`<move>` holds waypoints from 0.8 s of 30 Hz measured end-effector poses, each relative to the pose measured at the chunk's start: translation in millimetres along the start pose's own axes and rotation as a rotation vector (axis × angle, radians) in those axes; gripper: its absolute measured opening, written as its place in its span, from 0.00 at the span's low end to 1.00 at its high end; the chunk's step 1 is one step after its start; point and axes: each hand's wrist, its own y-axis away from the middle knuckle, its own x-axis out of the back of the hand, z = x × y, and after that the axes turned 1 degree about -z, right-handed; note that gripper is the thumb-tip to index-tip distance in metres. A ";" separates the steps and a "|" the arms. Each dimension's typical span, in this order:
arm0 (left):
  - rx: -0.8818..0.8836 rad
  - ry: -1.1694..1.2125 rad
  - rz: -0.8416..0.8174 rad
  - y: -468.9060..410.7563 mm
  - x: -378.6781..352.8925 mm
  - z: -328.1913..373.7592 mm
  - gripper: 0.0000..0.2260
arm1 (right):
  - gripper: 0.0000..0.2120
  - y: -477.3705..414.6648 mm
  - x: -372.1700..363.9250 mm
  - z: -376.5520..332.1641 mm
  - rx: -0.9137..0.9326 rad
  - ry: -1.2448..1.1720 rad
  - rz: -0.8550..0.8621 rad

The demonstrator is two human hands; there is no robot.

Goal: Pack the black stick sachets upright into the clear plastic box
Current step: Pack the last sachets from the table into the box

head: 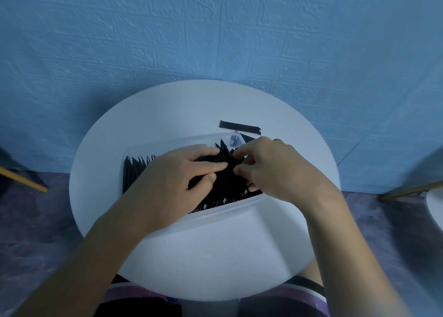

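Observation:
A clear plastic box [230, 207] sits in the middle of the round white table [203, 256]. Several black stick sachets [134, 173] stand packed in it, their tops leaning. My left hand [177, 180] lies over the middle of the row, fingers and thumb curled round a bundle of sachets [223, 175]. My right hand [275, 170] meets it from the right and pinches the same bundle with its fingertips. One loose black sachet [239, 127] lies flat on the table behind the box, and another dark sachet [236, 140] shows at the box's far right corner.
A blue textured wall [215, 41] rises right behind the table. Gold-coloured chair legs [24, 180] stand on the purple floor at the left, and another gold leg [412, 189] at the right. A second white round edge [435, 208] shows at the far right.

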 end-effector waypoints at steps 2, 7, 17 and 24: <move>-0.014 -0.009 -0.009 -0.3 -0.5 -0.2 0.18 | 0.09 -1.4 -1.6 -1.9 0.001 0.062 0.019; -0.023 -0.007 -0.023 0.2 -0.2 -2.4 0.17 | 0.08 -0.6 0.2 0.3 -0.022 0.028 0.000; -0.059 -0.081 -0.082 -2.3 3.0 -1.0 0.19 | 0.05 -1.7 -4.4 5.0 -0.036 -0.027 0.035; -0.101 -0.104 -0.122 -6.2 -0.8 7.2 0.23 | 0.09 1.5 -0.8 4.5 -0.022 0.002 0.010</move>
